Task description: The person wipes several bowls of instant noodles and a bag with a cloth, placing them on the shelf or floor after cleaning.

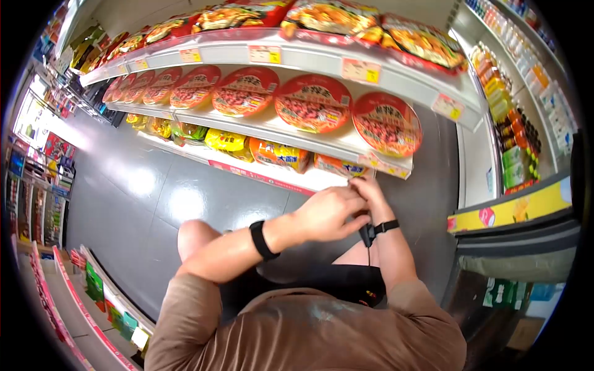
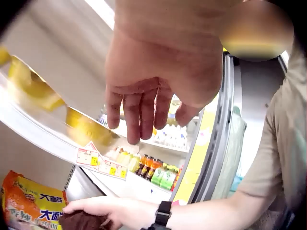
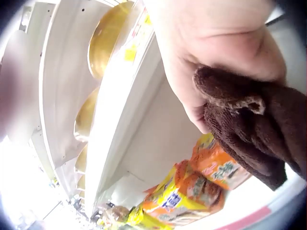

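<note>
My right hand (image 3: 220, 52) grips a bunched dark brown cloth (image 3: 244, 124) in the right wrist view. The left wrist view shows the same cloth (image 2: 81, 222) under my right hand (image 2: 105, 207), beside orange-and-yellow noodle packets (image 2: 33, 206). In the head view my left hand (image 1: 331, 213) lies across in front of my right hand (image 1: 371, 193), near the end of the bottom shelf. Loosely extended, separated fingers of my left hand (image 2: 153, 76) hold nothing in the left wrist view. The cloth is mostly hidden from the head view.
Red round noodle bowls (image 1: 312, 103) line the middle shelf, whose price-tagged edge (image 1: 371, 162) juts out above the hands. Red noodle packs (image 1: 331, 18) fill the upper shelf. Bottles (image 1: 513, 130) stand in a cooler at right. Another shelf unit (image 1: 93, 309) is at lower left.
</note>
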`<state>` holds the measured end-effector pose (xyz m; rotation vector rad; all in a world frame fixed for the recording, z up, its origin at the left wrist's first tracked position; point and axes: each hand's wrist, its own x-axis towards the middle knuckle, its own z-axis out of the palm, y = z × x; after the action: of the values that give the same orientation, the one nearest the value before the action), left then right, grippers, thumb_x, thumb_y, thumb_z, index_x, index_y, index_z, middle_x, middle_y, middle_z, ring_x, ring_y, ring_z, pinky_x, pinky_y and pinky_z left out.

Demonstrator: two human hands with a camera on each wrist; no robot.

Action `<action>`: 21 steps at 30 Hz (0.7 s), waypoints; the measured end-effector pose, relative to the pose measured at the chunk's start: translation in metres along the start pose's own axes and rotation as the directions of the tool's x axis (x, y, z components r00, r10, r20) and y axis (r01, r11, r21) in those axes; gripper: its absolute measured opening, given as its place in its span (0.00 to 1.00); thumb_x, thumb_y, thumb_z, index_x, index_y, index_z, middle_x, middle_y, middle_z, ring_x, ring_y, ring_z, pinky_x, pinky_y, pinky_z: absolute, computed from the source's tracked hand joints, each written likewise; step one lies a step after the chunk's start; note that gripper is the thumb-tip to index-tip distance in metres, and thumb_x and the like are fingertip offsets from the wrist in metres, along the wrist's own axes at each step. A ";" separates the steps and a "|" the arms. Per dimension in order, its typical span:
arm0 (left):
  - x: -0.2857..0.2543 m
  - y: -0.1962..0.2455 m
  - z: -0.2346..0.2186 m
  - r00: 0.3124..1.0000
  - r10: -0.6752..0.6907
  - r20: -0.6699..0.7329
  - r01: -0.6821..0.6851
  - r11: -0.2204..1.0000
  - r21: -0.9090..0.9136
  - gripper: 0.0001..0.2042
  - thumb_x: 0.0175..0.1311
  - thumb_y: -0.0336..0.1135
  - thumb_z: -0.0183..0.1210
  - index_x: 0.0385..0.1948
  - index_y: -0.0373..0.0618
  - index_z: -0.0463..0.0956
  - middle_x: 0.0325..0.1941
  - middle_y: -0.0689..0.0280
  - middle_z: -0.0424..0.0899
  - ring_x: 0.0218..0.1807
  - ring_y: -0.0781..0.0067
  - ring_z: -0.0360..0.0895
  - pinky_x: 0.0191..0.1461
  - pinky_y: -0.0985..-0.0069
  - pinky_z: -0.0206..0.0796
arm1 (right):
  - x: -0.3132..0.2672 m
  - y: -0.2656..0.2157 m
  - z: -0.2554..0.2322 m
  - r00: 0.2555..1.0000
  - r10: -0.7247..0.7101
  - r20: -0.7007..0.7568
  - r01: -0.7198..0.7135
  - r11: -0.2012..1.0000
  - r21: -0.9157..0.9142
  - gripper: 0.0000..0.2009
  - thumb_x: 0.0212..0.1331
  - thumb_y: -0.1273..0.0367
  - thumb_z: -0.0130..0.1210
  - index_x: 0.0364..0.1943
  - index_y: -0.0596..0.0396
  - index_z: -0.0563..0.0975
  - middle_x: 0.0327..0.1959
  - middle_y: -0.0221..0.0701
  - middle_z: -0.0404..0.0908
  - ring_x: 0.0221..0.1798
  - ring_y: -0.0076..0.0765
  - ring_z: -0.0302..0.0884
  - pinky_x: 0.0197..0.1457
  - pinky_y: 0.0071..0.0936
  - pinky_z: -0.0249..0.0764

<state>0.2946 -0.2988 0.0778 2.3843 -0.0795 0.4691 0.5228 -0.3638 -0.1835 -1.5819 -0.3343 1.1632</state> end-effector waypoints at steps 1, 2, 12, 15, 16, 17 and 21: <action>-0.011 -0.002 -0.005 0.996 -0.086 -0.022 0.084 0.994 -0.068 0.11 0.59 0.35 0.66 0.41 0.42 0.81 0.35 0.56 0.85 0.40 0.53 0.82 0.47 0.62 0.76 | 0.001 -0.001 0.019 1.000 -0.027 0.016 0.027 0.999 -0.036 0.10 0.55 0.66 0.62 0.36 0.59 0.80 0.25 0.29 0.81 0.24 0.27 0.76 0.25 0.29 0.72; -0.022 -0.006 -0.011 0.985 -0.171 -0.034 0.165 0.976 -0.143 0.11 0.60 0.34 0.66 0.42 0.42 0.82 0.37 0.56 0.86 0.40 0.54 0.83 0.47 0.64 0.76 | 0.000 -0.005 0.042 0.998 -0.048 0.029 0.050 0.996 -0.069 0.10 0.56 0.65 0.62 0.33 0.58 0.80 0.24 0.28 0.80 0.23 0.27 0.76 0.25 0.29 0.71; -0.152 -0.080 -0.126 0.219 -0.962 -0.164 0.002 0.169 -0.986 0.12 0.71 0.42 0.58 0.32 0.43 0.78 0.28 0.66 0.83 0.29 0.70 0.81 0.42 0.71 0.75 | -0.013 -0.070 0.164 0.993 -0.035 0.110 0.077 0.914 -0.399 0.24 0.62 0.56 0.63 0.53 0.62 0.77 0.47 0.37 0.84 0.47 0.31 0.79 0.49 0.30 0.75; -0.211 -0.099 -0.155 0.186 -0.979 -0.090 -0.218 0.048 -0.975 0.15 0.72 0.45 0.57 0.22 0.53 0.73 0.17 0.73 0.77 0.21 0.71 0.75 0.38 0.69 0.73 | 0.025 -0.070 0.134 0.984 -0.178 -0.004 0.154 0.859 -0.489 0.33 0.67 0.44 0.52 0.63 0.57 0.71 0.50 0.34 0.82 0.55 0.37 0.75 0.49 0.37 0.76; -0.222 -0.102 -0.161 0.098 -0.990 -0.097 -0.244 0.070 -0.967 0.16 0.72 0.44 0.57 0.20 0.54 0.72 0.15 0.75 0.74 0.19 0.72 0.72 0.38 0.70 0.73 | 0.033 -0.065 0.117 0.990 -0.129 -0.060 0.082 0.861 -0.502 0.33 0.68 0.44 0.50 0.65 0.57 0.69 0.52 0.35 0.81 0.55 0.38 0.75 0.47 0.38 0.76; -0.233 -0.104 -0.165 0.049 -0.995 -0.092 -0.291 0.074 -0.954 0.15 0.71 0.43 0.57 0.22 0.53 0.72 0.17 0.74 0.74 0.20 0.71 0.72 0.39 0.70 0.73 | 0.042 -0.060 0.101 0.990 -0.080 -0.115 0.010 0.860 -0.510 0.33 0.69 0.45 0.47 0.67 0.56 0.67 0.54 0.35 0.80 0.55 0.39 0.75 0.46 0.40 0.76; -0.276 -0.129 -0.161 -0.093 -0.992 -0.082 -0.350 0.110 -0.930 0.10 0.69 0.42 0.60 0.35 0.50 0.72 0.32 0.70 0.75 0.36 0.72 0.74 0.49 0.71 0.70 | 0.051 -0.063 0.046 0.943 0.200 -0.267 -0.303 0.847 -0.437 0.30 0.71 0.49 0.45 0.68 0.55 0.66 0.57 0.36 0.79 0.54 0.41 0.76 0.41 0.41 0.76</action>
<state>0.0103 -0.1162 0.0104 0.1884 1.0388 1.0889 0.5321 -0.2773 -0.1510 -2.2201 -0.2860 1.1491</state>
